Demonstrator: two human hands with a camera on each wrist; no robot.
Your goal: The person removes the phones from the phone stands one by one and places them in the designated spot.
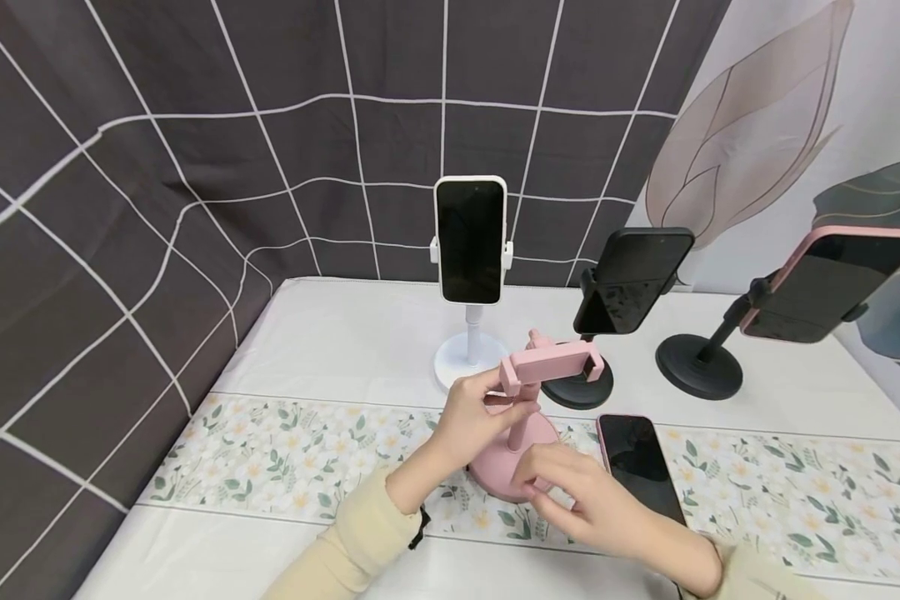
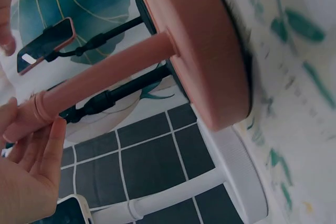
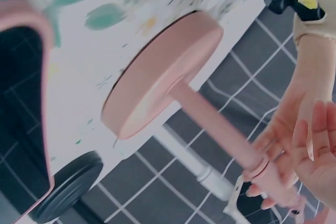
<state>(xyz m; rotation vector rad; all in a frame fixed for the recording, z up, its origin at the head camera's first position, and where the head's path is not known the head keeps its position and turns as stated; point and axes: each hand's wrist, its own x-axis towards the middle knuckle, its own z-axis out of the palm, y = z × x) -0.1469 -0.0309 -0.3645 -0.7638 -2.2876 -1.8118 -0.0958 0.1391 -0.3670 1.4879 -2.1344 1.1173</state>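
Note:
A pink phone stand [image 1: 492, 468] with a round base stands at the middle of the table, its holder [image 1: 553, 363] bare of any phone. My left hand [image 1: 474, 423] grips its post just below the holder; in the left wrist view, thumb and fingers wrap the post's upper section. My right hand [image 1: 581, 492] hovers over the near right part of the base, fingers loosely bent and holding nothing. In the right wrist view that hand [image 3: 321, 153] appears beside the upper post. Right of the base lies a pink-edged phone [image 1: 640, 462], screen up, partly covered by my right hand and forearm.
Behind is a white stand [image 1: 474, 346] carrying a white-framed phone [image 1: 471, 242]. To its right, black stands hold a black phone [image 1: 632, 279] and a pink-edged phone [image 1: 831, 283]. A floral strip [image 1: 285, 454] crosses the white table; a dark grid curtain [image 1: 390, 142] hangs behind.

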